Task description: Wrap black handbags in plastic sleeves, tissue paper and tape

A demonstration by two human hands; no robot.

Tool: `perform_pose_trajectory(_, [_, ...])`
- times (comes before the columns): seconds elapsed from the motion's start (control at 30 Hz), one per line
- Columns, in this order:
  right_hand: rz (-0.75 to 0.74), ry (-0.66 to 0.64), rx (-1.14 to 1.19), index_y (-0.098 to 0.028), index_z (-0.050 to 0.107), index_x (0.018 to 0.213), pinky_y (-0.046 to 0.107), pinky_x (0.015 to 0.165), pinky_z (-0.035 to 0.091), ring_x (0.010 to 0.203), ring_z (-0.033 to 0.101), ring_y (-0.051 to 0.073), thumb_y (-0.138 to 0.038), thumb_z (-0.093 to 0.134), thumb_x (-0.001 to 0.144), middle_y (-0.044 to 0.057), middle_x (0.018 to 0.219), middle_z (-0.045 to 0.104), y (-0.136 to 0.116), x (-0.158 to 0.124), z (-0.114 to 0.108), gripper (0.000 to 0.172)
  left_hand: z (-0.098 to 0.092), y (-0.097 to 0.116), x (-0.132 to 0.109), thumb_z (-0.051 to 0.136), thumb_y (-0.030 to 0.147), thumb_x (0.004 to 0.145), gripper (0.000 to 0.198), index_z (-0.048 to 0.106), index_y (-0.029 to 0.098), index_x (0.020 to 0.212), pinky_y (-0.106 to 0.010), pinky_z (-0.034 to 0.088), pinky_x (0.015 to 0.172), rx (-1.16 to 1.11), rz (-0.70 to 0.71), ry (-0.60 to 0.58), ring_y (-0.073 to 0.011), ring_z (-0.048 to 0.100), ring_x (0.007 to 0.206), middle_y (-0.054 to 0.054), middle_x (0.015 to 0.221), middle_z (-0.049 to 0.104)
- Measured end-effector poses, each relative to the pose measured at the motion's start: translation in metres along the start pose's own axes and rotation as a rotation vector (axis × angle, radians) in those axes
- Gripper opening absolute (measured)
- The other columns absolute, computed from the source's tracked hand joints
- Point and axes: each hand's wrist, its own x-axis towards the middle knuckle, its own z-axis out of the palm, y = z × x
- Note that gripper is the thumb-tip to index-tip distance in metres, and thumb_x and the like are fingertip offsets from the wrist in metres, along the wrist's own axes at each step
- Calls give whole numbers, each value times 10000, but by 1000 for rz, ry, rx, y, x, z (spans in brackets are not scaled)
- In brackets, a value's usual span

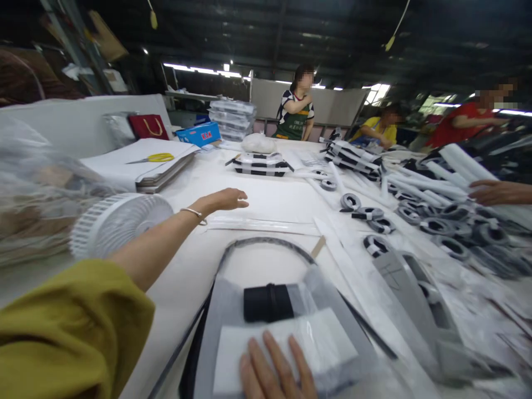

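My left hand [229, 199] reaches forward above the white table, fingers stretched out and holding nothing. Below it lie flat clear plastic sleeves [266, 224]. My right hand [276, 368] rests flat, fingers spread, on a white packet [328, 338] in clear plastic. That packet lies on a bag wrapped in translucent sheeting [224, 310], in front of me. A black rolled piece [268, 303] sits on the bag just beyond the packet. The bag's dark handle [266, 240] arches away from me, and a black strap [369, 327] extends to the right.
A white fan [120, 221] stands left, before a paper stack [166, 177] with yellow scissors [160, 157]. On the right are a grey tape dispenser [411, 299], rolled straps [440, 224] and white tubes [428, 183]. Another person's hand [501, 192] touches the tubes; a co-worker [296, 111] stands opposite.
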Motion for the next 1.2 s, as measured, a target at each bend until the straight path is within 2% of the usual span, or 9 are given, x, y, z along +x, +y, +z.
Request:
perform_pose_trajectory(0.1, [-11, -357, 131, -204, 600, 1317, 509, 1182, 266, 1358, 468, 248, -90, 433, 878, 46, 1355, 628, 2, 31, -42, 483, -10, 25, -91, 611, 283, 915, 349, 617, 127, 1227, -441, 459, 996, -55, 1, -44, -233, 630, 1078, -107, 1220, 673])
perform_pose_trajectory(0.2, [-16, -542, 144, -188, 544, 1370, 499, 1163, 258, 1354, 460, 259, -92, 434, 919, 81, 1420, 571, 10, 46, -65, 474, 3, 52, -185, 592, 310, 907, 345, 645, 174, 1219, -362, 447, 1007, -129, 12, -79, -223, 630, 1110, -59, 1237, 686])
perform_pose_trajectory(0.27, [-16, -597, 139, -177, 535, 1373, 505, 1150, 247, 1356, 449, 273, -100, 456, 922, 95, 1436, 553, 12, 47, -69, 464, 25, 65, -245, 584, 361, 897, 380, 637, 196, 1234, -330, 491, 952, -213, -11, -62, -220, 661, 1070, -50, 1203, 701])
perform_pose_trajectory(0.33, [-21, -614, 136, -166, 527, 1374, 504, 1138, 243, 1358, 441, 281, -98, 470, 915, 100, 1446, 542, 11, 45, -69, 468, 59, 75, -298, 607, 411, 862, 465, 597, 185, 1268, -383, 521, 930, -475, -96, 128, -260, 657, 1087, -106, 1257, 664])
perform_pose_trajectory(0.4, [-30, -607, 137, -161, 519, 1374, 500, 1129, 242, 1356, 440, 284, -96, 479, 909, 96, 1455, 534, 9, 44, -68, 471, 97, 83, -336, 651, 445, 826, 581, 520, 181, 1326, -457, 509, 968, -732, -245, 370, -307, 584, 1215, -171, 1391, 553])
perform_pose_trajectory(0.47, [-38, -589, 139, -155, 516, 1371, 500, 1124, 237, 1348, 447, 287, -98, 483, 907, 94, 1454, 535, 8, 44, -68, 469, 130, 91, -359, 707, 441, 796, 603, 499, 192, 1304, -458, 505, 991, -1091, -441, 466, -305, 542, 1270, -193, 1430, 499])
perform_pose_trajectory(0.63, [-34, -560, 149, -142, 522, 1356, 501, 1112, 238, 1335, 459, 292, -106, 481, 910, 111, 1437, 550, 6, 45, -70, 449, 162, 116, -367, 718, 442, 814, 502, 515, 203, 1205, -390, 575, 894, -1452, -532, 346, -246, 617, 1153, -162, 1314, 573])
perform_pose_trajectory(0.97, [1, -404, 114, -144, 534, 1358, 490, 1127, 203, 1316, 476, 283, -98, 438, 935, 131, 1392, 587, -1, 32, -62, 437, 139, 108, -349, 882, 490, 591, 629, 575, 176, 1041, -326, 554, 774, -1474, -610, 167, -188, 662, 843, -95, 1016, 675])
perform_pose_trajectory(1.2, [-21, -415, 116, -102, 460, 1398, 527, 1157, 175, 1337, 441, 321, -295, 598, 901, 175, 1403, 558, -6, 27, -68, 551, 136, 123, -338, 887, 426, 574, 634, 592, 182, 1080, -355, 565, 717, -1543, -589, 211, -214, 656, 829, -100, 1058, 688])
